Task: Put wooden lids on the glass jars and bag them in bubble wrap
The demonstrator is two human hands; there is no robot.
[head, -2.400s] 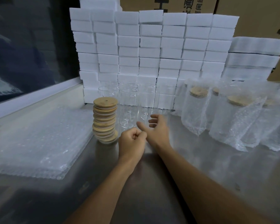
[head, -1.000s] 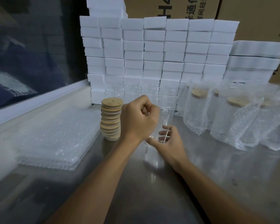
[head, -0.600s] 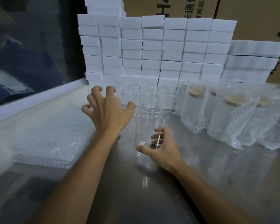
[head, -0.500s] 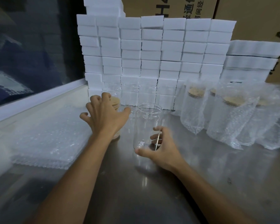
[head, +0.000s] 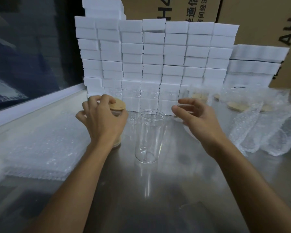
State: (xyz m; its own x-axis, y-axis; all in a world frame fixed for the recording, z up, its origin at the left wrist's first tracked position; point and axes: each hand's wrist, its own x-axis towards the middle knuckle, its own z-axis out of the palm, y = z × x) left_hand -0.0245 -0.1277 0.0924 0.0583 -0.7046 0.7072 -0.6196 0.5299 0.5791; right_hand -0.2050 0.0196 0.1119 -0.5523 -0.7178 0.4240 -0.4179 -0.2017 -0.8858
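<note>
Here our left hand (head: 102, 121) pinches the top wooden lid (head: 117, 103) off its stack, ready to cap the open glass jar (head: 149, 137) standing between our hands; our right hand (head: 197, 121) hovers loose-fingered, holding nothing.

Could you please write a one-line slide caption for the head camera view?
Left hand grips the top wooden lid; right hand hovers open beside an empty glass jar.

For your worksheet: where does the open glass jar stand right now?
The glass jar stands upright mid-table in the head view, between the left hand and right hand, touched by neither.
</note>
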